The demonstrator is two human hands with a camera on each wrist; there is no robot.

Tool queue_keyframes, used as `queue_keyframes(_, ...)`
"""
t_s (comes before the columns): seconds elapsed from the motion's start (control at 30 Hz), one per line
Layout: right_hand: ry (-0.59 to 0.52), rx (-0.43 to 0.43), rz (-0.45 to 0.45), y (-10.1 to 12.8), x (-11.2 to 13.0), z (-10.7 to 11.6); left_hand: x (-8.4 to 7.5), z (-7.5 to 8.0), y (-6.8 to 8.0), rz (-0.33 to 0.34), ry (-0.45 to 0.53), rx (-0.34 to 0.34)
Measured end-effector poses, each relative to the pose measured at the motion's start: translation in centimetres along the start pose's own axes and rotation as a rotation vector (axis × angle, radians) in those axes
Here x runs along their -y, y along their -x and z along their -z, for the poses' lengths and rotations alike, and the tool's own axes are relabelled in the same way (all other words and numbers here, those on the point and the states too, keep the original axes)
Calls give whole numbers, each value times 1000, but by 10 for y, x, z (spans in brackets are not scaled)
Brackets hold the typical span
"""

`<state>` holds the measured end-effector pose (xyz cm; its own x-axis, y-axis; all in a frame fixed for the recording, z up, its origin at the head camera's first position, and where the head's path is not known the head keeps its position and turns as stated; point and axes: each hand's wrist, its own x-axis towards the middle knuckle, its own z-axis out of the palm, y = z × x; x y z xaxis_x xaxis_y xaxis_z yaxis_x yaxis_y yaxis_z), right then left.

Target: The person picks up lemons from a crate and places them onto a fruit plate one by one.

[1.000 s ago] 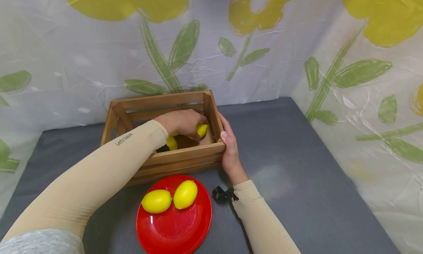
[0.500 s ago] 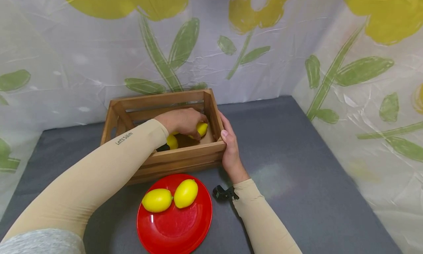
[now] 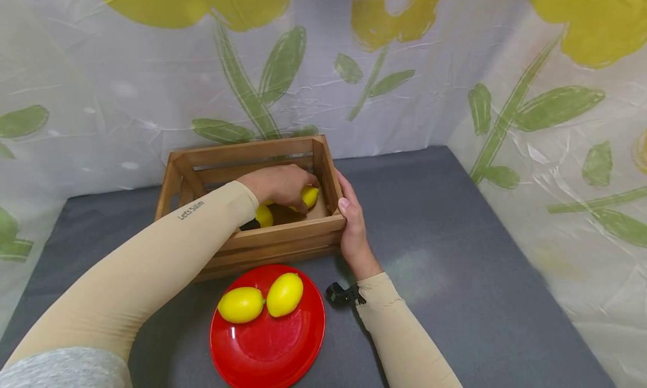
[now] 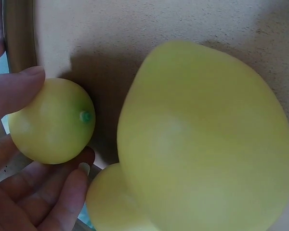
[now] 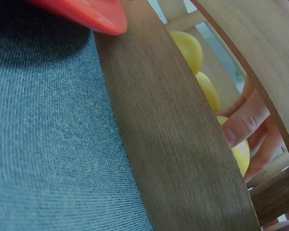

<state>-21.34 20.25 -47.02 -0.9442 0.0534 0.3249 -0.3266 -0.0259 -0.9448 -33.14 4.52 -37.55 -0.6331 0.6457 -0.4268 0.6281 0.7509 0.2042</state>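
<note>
The left hand (image 3: 279, 187) reaches into the slatted wooden crate (image 3: 283, 239) and curls its fingers (image 4: 19, 91) around a small, smooth yellow lemon (image 3: 309, 196) at the crate's right end. The right hand (image 3: 352, 228) lies flat against the crate's outer right wall, fingers straight and the thumb on the top edge. The crate stands on a grey, fine-woven table surface (image 3: 445, 253), near the back.

A glossy red round plate (image 3: 273, 348) lies just in front of the crate and carries two oval lemons (image 3: 240, 305) side by side, touching.

The head view shows the whole layout, but the forearm hides most of the crate's interior. The left wrist view shows the matte, pale crate floor (image 4: 135, 29), the held lemon with its green stem dot, and two further lemons beside it; the larger one (image 4: 207, 144) fills most of that frame. The right wrist view shows the brushed grain of the front slat (image 5: 173, 159), the cloth weave, the plate's rim, and the yellow fruit and fingers through the slat gap.
</note>
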Motion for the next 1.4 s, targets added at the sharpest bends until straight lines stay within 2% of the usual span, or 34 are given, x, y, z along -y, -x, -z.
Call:
queue_keyframes(0.5,-1,2,4,0,2,0,0,-2,-2,-20,-33,2)
queue_keyframes(0.73,6,-2,13,-1,2,0,-2,4,3,-56,-84,4)
queue_keyframes(0.9,-4,-7,12,0,2,0,-6,12,5,-97,-133,-22)
queue_keyframes(1.07,-26,-17,-1,-1,3,-2,-7,24,24,-112,-112,-62)
queue_keyframes(1.4,-16,-21,-24,0,0,-2,-16,54,85,-95,-103,-172)
